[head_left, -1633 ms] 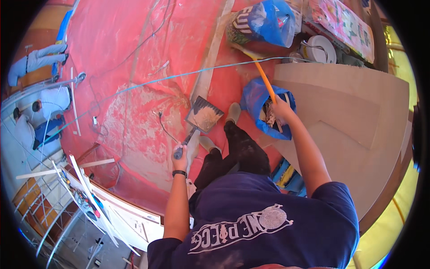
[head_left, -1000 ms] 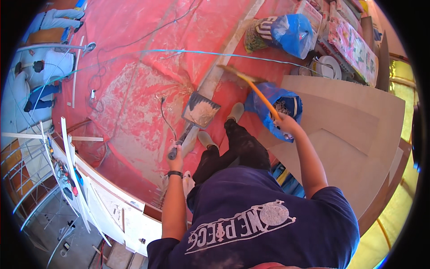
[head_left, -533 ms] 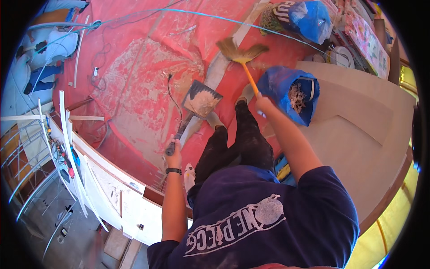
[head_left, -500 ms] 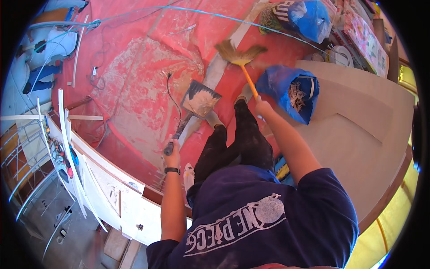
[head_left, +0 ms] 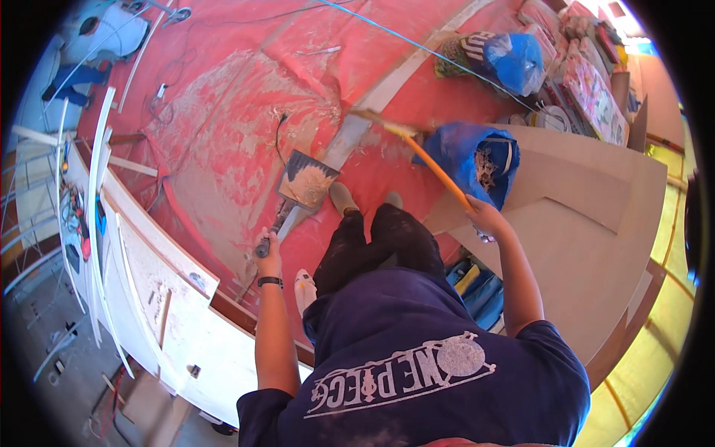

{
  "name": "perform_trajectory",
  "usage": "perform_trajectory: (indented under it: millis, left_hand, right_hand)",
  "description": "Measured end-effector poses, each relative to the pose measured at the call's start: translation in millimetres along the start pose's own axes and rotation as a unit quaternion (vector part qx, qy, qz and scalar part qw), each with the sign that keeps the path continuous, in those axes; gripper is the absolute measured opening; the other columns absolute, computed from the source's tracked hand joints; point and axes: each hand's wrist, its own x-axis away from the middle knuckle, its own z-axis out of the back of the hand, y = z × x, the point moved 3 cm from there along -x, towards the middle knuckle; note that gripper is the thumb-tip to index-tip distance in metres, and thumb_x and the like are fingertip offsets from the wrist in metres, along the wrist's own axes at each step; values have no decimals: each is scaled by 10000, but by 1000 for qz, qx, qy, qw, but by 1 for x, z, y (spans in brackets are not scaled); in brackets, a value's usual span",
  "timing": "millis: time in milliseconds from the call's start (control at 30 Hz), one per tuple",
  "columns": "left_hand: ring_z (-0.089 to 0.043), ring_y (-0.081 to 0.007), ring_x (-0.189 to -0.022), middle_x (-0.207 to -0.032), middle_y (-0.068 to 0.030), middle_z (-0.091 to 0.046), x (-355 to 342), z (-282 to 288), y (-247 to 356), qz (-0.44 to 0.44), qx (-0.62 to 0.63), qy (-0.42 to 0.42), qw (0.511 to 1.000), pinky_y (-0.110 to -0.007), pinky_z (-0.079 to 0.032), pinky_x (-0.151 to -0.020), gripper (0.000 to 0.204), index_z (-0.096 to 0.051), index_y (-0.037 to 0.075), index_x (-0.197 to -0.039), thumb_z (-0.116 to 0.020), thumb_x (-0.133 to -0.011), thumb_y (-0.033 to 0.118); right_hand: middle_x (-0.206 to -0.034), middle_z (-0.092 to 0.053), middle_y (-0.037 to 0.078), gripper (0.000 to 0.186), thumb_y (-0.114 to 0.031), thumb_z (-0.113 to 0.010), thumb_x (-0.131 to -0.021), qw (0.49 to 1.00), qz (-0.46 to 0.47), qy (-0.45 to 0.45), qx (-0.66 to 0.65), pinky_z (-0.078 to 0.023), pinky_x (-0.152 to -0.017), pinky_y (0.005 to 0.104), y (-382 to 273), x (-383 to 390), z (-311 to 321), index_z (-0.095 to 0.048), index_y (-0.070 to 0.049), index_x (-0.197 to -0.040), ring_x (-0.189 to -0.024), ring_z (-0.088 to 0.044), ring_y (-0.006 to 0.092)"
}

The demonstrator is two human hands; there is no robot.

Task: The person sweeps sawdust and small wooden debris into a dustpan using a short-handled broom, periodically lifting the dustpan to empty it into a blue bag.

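My left hand (head_left: 269, 249) is closed round the dark handle of a dustpan (head_left: 307, 179), whose flat black scoop carries a heap of pale dust. In my right hand (head_left: 488, 219) is the orange stick of a broom (head_left: 432, 164). The broom's brown bristles are blurred and seen nearly edge-on, just above the red sheet (head_left: 246, 156) and ahead of the dustpan. Right of the broom stands a blue bag (head_left: 456, 153), its mouth open on pale shavings or scraps. Fine dust lies spread over the red sheet.
Brown boards (head_left: 596, 186) stretch along my right, with a full sack (head_left: 514, 63) beyond them. A white panel (head_left: 179, 298) and long pale strips (head_left: 97, 186) edge the left side. A blue line (head_left: 417, 45) crosses ahead. Another person (head_left: 78, 71) is at the far left.
My right hand has drawn back toward me and to the right, turning the broom so its bristles now lie sideways. The dustpan has shifted slightly left and nearer. My feet have moved.
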Motion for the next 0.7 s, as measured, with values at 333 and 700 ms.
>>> perform_trajectory:
  millis: [333, 700]
  left_hand:
    - [-488, -195, -1091, -1341, -126, -412, 89, 12, 21, 110, 122, 65, 984, -304, -470, -858, 195, -485, 77, -987, -616, -867, 157]
    - [-478, -198, -1109, -1365, -106, -394, 146, -28, 26, 114, 129, 66, 983, -320, -474, -868, 180, -489, 97, -990, -612, -864, 132]
  right_hand:
    - [-759, -567, 192, 301, -200, -387, -886, 991, -11, 78, -110, -436, -420, 404, 23, -217, -34, -401, -138, -1180, -549, -560, 320]
    - [-582, -535, 136, 375, -228, -421, -887, 982, -50, -59, -172, -400, -348, 358, 97, -113, -178, -355, -135, -1244, -400, -526, 231]
